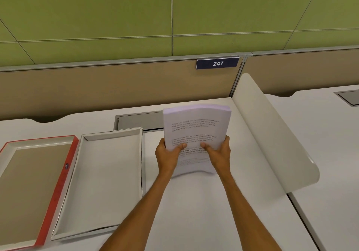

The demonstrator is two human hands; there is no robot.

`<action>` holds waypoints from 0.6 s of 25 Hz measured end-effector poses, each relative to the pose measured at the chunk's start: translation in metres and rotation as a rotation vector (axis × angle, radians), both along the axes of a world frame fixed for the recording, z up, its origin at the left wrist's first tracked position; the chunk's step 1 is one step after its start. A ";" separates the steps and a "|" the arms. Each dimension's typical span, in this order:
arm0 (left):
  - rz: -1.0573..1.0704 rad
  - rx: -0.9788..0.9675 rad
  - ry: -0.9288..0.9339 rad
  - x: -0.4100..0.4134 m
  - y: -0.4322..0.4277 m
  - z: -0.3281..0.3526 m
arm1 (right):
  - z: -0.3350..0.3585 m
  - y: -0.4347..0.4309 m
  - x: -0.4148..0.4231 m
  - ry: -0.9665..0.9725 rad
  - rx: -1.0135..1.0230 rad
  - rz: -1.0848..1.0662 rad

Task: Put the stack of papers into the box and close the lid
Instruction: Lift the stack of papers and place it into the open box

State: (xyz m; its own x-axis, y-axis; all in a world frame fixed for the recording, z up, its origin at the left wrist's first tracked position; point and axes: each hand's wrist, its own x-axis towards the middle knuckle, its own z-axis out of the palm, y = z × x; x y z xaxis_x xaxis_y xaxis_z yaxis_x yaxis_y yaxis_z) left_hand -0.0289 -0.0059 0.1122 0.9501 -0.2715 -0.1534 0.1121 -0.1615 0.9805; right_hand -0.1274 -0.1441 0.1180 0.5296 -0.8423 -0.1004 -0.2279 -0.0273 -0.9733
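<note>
A thick stack of printed white papers (196, 126) is held upright above the desk, its lower edge bowed just off the surface. My left hand (168, 156) grips its lower left side and my right hand (218, 153) its lower right side, thumbs on the front page. The open white box (108, 175) lies empty to the left of my hands. Its red-edged lid (58, 188) lies upside down beside the box, at the far left.
The white desk (204, 212) has a grey cable hatch (139, 121) behind the box. A curved white divider (272, 144) stands close on the right, with a second desk beyond it. A tan partition with a "247" plate (217, 63) closes the back.
</note>
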 end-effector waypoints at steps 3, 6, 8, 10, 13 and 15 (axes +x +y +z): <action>0.004 0.094 0.066 0.010 -0.002 0.013 | 0.014 -0.011 0.006 0.194 -0.062 0.035; -0.004 0.161 0.099 0.018 -0.001 0.018 | 0.017 -0.016 0.009 0.334 -0.069 0.057; -0.030 0.205 0.100 0.022 0.004 0.018 | 0.014 -0.014 0.011 0.352 -0.024 0.081; -0.051 0.227 0.107 0.026 0.012 0.018 | 0.010 -0.008 0.013 0.355 -0.001 0.102; -0.067 0.228 0.123 0.031 0.030 0.019 | 0.009 0.010 0.019 0.366 0.005 0.132; -0.064 0.221 0.140 0.035 0.046 0.019 | 0.008 0.026 0.026 0.373 0.018 0.148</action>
